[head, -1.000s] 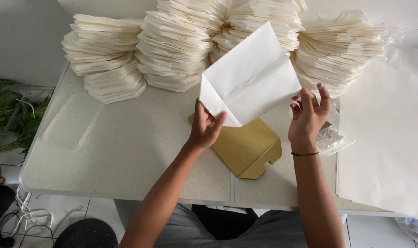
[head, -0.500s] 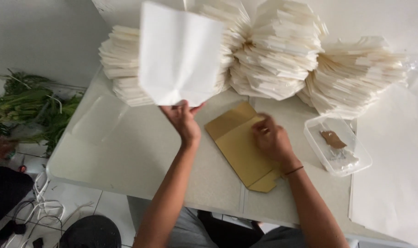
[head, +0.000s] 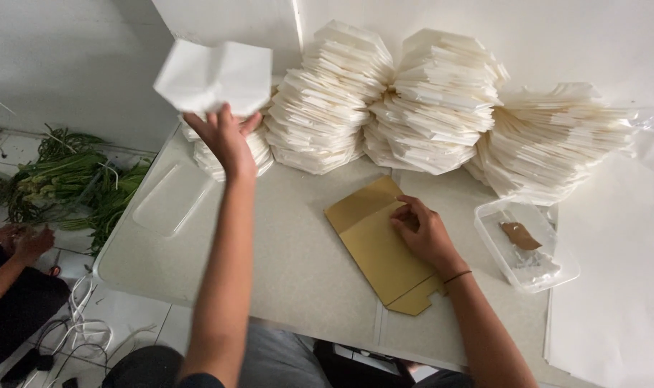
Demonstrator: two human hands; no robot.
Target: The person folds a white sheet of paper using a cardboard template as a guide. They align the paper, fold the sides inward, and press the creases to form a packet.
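Note:
My left hand [head: 225, 138] is raised at the far left and grips a folded white paper piece [head: 213, 76] by its lower edge, above the leftmost stack [head: 230, 154]. The paper is blurred. My right hand [head: 422, 231] rests with curled fingers on a flat brown cardboard template [head: 376, 246] that lies on the table [head: 284, 266]. Twisted stacks of folded white paper [head: 427, 100] line the back of the table against the wall.
A clear plastic tray [head: 524, 246] with a brown scrap stands right of the template. A clear lid [head: 170, 197] lies at the left. Large white sheets [head: 622, 287] cover the right side. On the floor at left are green leaves [head: 83, 183] and another person's hands [head: 25, 241].
My left hand has carried the white paper from the middle to the far left, over the leftmost stack. My right hand let go of it and came down onto the brown template.

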